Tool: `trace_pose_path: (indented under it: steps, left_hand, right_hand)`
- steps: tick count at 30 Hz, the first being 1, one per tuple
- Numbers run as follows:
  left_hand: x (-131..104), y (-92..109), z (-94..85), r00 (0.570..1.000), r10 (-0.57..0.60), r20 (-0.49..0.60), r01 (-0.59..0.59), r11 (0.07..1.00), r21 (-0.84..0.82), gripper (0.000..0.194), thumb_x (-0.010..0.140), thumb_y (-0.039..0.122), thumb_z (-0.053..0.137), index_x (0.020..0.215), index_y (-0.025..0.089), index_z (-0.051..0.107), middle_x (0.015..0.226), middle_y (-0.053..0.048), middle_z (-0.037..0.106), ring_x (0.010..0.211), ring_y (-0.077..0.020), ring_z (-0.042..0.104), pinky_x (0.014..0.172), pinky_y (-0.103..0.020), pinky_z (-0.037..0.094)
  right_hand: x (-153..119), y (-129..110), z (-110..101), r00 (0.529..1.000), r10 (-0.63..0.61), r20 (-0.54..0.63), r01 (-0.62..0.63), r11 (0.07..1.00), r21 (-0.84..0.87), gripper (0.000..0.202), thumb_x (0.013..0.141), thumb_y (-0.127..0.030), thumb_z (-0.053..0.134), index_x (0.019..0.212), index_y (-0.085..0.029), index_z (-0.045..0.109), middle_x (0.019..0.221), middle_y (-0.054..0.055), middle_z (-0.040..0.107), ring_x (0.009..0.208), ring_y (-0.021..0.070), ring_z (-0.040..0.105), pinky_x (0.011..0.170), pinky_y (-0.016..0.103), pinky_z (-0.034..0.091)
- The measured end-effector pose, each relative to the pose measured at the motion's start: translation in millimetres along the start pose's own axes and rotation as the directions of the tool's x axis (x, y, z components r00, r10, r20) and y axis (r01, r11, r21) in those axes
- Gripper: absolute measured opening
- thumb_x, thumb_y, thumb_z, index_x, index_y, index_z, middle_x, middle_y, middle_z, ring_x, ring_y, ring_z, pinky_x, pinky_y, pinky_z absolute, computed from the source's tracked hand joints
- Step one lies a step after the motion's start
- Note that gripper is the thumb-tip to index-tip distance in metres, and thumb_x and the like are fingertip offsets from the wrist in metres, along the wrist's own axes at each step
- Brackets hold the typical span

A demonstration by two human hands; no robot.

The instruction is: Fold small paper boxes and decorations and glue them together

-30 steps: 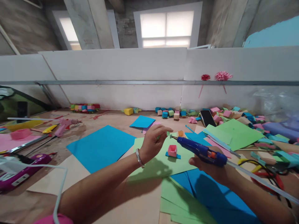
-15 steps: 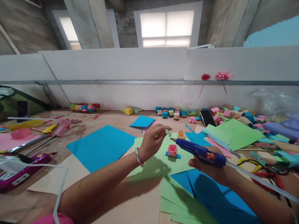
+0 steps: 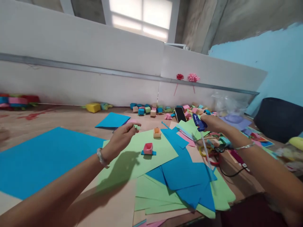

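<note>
My left hand [image 3: 120,138] is closed in a pinch on a small green paper piece [image 3: 136,127], above a light green sheet [image 3: 165,148]. Over at the right, my right hand [image 3: 210,122] grips a blue glue gun [image 3: 200,123], with a translucent glue stick [image 3: 205,146] trailing from it. Between the hands, a small pink paper box [image 3: 148,148] sits on a blue paper strip [image 3: 153,153] on the green sheet. A small peach paper box [image 3: 157,132] stands just behind it.
Blue sheets [image 3: 182,173] overlap green ones at the front. A large blue sheet [image 3: 52,157] lies left. Small paper blocks [image 3: 146,109] and a phone [image 3: 180,114] line the back. Scissors with red handles [image 3: 213,160] and a dark cable [image 3: 233,175] lie right.
My right hand has carried the glue gun away to the right, over the paper scraps. My left hand still pinches the green piece. The view has turned right.
</note>
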State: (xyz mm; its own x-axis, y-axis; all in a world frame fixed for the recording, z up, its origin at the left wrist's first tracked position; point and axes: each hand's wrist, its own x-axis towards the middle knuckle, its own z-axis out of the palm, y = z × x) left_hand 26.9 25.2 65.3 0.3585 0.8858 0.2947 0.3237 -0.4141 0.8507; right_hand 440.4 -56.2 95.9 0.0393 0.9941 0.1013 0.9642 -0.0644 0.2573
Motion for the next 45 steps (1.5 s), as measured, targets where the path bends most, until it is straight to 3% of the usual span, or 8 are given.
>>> trace_pose_path:
  steps: [8,16,21,26,30,37,41,45]
  left_hand:
    - [-3.8,5.1,-3.1,0.961,-0.027,0.275,0.05,0.996,-0.078,0.044,0.08,0.055,0.054,0.081,0.015,0.07,0.085,-0.009,0.071,0.069,-0.0161,0.059,0.06,-0.027,0.045]
    - [29.7,50.8,2.8,0.954,0.11,0.279,-0.083,0.991,-0.107,0.041,0.087,0.05,0.05,0.08,0.014,0.069,0.084,-0.008,0.071,0.069,-0.0143,0.061,0.056,-0.023,0.044]
    - [49.3,71.3,34.7,0.919,0.328,0.22,-0.364,0.918,0.155,0.035,0.092,0.037,0.045,0.077,0.015,0.069,0.072,-0.005,0.069,0.063,-0.014,0.06,0.053,-0.023,0.041]
    - [55.8,67.0,55.8,0.859,0.503,0.098,-0.403,0.546,0.734,0.025,0.09,0.017,0.043,0.09,0.012,0.068,0.077,-0.011,0.068,0.073,-0.025,0.063,0.06,-0.032,0.041]
    - [61.8,54.6,55.5,0.854,0.515,0.071,-0.363,0.493,0.79,0.034,0.094,0.015,0.037,0.12,0.009,0.058,0.092,-0.014,0.068,0.08,-0.0266,0.063,0.066,-0.036,0.044]
    - [81.3,3.4,43.4,0.899,0.411,0.15,-0.437,0.826,0.356,0.061,0.085,0.034,0.062,0.139,0.018,0.036,0.114,-0.011,0.064,0.098,-0.0222,0.062,0.082,-0.033,0.047]
    - [92.9,-39.1,52.6,0.886,0.211,0.414,-0.379,0.844,0.381,0.083,0.061,0.037,0.083,0.131,0.015,0.045,0.119,-0.014,0.063,0.113,-0.0308,0.056,0.089,-0.037,0.044]
    - [91.0,-66.4,75.0,0.886,0.115,0.449,-0.294,0.888,0.354,0.077,0.051,0.031,0.086,0.119,0.016,0.053,0.098,-0.006,0.071,0.096,-0.0282,0.062,0.073,-0.031,0.045]
  right_hand:
    - [1.6,-14.8,40.4,0.99,-0.068,0.121,0.067,0.998,0.018,0.032,0.045,-0.018,0.084,0.073,-0.015,0.069,0.078,0.008,0.067,0.072,0.0223,0.062,0.057,0.026,0.039]
    - [2.4,-67.9,-51.9,0.961,-0.067,-0.269,0.117,0.978,0.174,0.027,0.094,-0.022,0.044,0.101,-0.022,0.07,0.107,0.008,0.067,0.1,0.02,0.06,0.082,0.031,0.044]
    - [2.8,-142.0,-74.6,0.855,0.003,-0.519,0.393,0.65,0.65,0.023,0.09,-0.033,0.054,0.087,-0.021,0.073,0.089,0.005,0.07,0.082,0.0175,0.063,0.07,0.028,0.046]
    - [33.5,-194.4,-51.2,0.916,0.244,-0.317,0.26,0.239,0.935,0.038,0.087,-0.051,0.051,0.075,-0.017,0.065,0.072,0.003,0.061,0.07,0.0161,0.056,0.064,0.03,0.047]
    - [62.5,-216.3,-44.9,0.918,0.351,-0.182,0.241,-0.132,0.961,0.037,0.081,-0.053,0.057,0.075,-0.017,0.062,0.075,0.001,0.059,0.069,0.0136,0.054,0.062,0.027,0.048]
    - [88.0,-191.1,-23.8,0.905,0.285,-0.315,0.229,0.296,0.927,0.034,0.086,-0.045,0.047,0.08,-0.016,0.064,0.072,0.002,0.064,0.068,0.0149,0.057,0.062,0.026,0.044]
    - [79.8,-164.8,-3.1,0.962,0.024,-0.271,0.22,0.516,0.828,0.009,0.072,-0.023,0.059,0.076,-0.018,0.066,0.056,-0.003,0.057,0.058,0.0134,0.053,0.057,0.025,0.038]
    - [70.1,-158.6,9.8,0.965,-0.138,-0.224,0.256,0.687,0.68,0.034,0.068,-0.013,0.056,0.101,-0.02,0.06,0.061,-0.005,0.057,0.056,0.013,0.05,0.055,0.024,0.034]
